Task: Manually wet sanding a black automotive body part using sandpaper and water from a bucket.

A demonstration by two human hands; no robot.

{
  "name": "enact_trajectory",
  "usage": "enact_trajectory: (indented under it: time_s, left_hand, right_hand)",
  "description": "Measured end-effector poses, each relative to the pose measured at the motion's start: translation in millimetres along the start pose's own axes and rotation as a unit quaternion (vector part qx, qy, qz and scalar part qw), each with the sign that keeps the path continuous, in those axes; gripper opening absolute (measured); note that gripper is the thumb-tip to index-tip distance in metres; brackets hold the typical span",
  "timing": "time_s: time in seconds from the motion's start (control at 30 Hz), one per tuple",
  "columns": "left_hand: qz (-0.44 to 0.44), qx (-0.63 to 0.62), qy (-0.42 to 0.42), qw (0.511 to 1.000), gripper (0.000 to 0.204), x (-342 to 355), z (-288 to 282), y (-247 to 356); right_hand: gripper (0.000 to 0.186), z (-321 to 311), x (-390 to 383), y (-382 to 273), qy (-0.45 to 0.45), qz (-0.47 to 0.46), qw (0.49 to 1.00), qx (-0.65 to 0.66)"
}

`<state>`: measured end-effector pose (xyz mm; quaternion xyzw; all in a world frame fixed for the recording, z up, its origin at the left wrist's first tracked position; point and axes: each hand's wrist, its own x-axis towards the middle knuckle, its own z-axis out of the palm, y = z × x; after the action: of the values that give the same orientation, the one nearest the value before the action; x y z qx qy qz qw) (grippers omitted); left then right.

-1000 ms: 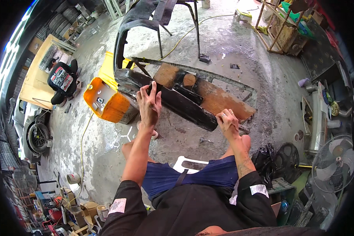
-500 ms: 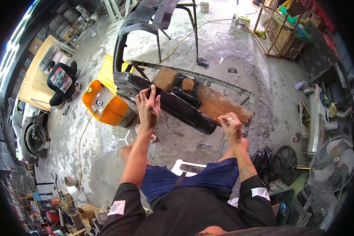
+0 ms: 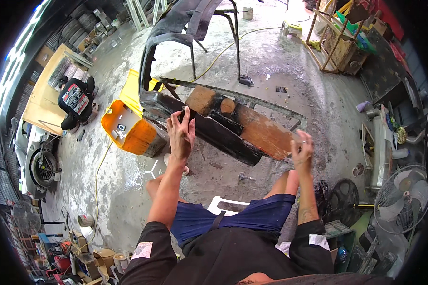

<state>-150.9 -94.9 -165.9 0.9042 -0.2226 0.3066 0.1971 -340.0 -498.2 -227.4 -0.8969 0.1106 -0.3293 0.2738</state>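
My left hand is on the near edge of the black bodywork, its fingertips curled over it; a small dark shape under them is too unclear to name. Out to the right, my right hand is raised by the end of the rust-brown panel, fingers loosely bent and thumb apart, with nothing visible in it. The long bodywork has a tall arched section and thin legs behind it. An orange container stands to its left, beside a yellow piece.
A crouching person works at a wooden board on the left, near a wheeled vehicle. A fan and piled parts line the right side. A rusty rack stands back right; a yellow hose crosses the floor.
My right hand has moved right, away from the dark bodywork's end, and its thumb and fingers have parted. My left hand stays on the bodywork.
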Motion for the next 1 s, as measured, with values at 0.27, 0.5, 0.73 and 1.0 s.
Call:
enact_trajectory:
  time_s: [0.27,0.5,0.73,1.0]
  left_hand:
    - [0.004,0.006,-0.001,1.000,0.051,0.8,-4.5,3.0]
    - [0.001,0.023,-0.045,0.999,0.047,3.4,-2.2,34.6]
    - [0.143,0.094,-0.191,0.967,0.053,10.8,6.8,-0.1]
    - [0.166,0.047,-0.136,0.976,0.068,-58.3,38.0,65.2]
  right_hand:
    - [0.091,94.2,-28.6,-115.9,-0.136,-0.064,0.983,0.110]
    - [0.125,167.4,-37.7,-108.4,-0.167,-0.086,0.982,-0.021]
    - [0.112,176.5,-38.0,-116.5,-0.150,-0.091,0.984,-0.014]
    - [0.114,178.5,-34.5,-110.0,-0.152,-0.072,0.986,-0.009]
